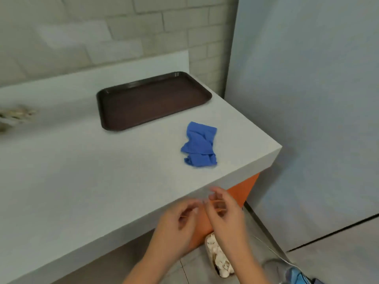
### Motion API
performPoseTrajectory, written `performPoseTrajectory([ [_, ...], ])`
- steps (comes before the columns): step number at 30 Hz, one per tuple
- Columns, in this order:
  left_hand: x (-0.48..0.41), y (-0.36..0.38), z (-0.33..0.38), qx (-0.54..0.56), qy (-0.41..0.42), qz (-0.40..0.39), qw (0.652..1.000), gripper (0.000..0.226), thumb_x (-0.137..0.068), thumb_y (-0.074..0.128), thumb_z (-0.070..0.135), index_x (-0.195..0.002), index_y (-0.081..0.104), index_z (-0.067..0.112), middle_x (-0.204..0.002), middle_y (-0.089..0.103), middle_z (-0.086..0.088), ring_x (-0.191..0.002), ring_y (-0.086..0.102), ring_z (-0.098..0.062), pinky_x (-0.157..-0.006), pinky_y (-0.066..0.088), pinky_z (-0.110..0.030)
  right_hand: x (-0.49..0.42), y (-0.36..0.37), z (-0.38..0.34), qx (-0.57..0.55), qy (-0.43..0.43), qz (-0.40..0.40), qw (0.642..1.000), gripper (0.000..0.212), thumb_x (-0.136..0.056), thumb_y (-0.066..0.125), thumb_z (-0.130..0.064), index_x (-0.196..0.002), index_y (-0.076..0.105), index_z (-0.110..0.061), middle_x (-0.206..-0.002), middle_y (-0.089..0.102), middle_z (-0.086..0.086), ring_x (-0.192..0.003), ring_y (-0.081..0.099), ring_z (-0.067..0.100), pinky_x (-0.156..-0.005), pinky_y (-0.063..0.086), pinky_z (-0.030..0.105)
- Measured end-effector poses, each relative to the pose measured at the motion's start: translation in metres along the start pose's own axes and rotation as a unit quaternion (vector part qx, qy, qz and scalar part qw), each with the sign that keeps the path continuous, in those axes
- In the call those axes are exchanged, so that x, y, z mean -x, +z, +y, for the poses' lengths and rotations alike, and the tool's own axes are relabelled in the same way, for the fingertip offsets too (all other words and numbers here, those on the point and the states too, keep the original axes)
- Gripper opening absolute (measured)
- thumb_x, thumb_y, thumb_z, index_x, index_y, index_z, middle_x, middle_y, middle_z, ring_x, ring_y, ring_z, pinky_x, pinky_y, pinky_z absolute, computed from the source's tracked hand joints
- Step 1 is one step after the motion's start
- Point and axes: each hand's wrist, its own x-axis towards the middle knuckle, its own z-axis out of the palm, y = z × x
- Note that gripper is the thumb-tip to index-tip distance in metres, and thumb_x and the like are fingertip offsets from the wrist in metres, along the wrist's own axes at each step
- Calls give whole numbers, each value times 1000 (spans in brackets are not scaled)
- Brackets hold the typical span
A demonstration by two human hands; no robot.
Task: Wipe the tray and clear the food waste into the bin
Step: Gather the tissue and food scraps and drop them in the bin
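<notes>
The tray [153, 101] lies flat on the tabletop [82, 171] near the back wall, and its brown surface shows no scraps that we can make out. Whether it is already wiped we cannot judge. The blue cloth [200, 145] lies crumpled just in front of its right end, apart from it and in nobody's grip.

Below the tabletop's front edge, our left hand [176, 220] and right hand [224, 212] meet over what we take for the bin [215, 268] on the floor, with pale crumpled waste in it. Thin stick-like strands cross the curled fingers, but blur hides whether either grip really pinches them.

So we judge the clearing to be near its end. A blurred clump [15, 117] at the far left may be waste left to clear.
</notes>
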Motion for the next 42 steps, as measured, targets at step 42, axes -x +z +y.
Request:
performPoseTrajectory([
  [42,-179,-638,-132,-158,-108,191,963,79,-69,76,50,-136,40,26,-135,35,-2,-128,38,-23,-100,40,-35,-129,536,-289,248,-147,-242,926,79,-81,69,-40,-145,25,-30,-131,41,2,-112,53,17,-89,47,27],
])
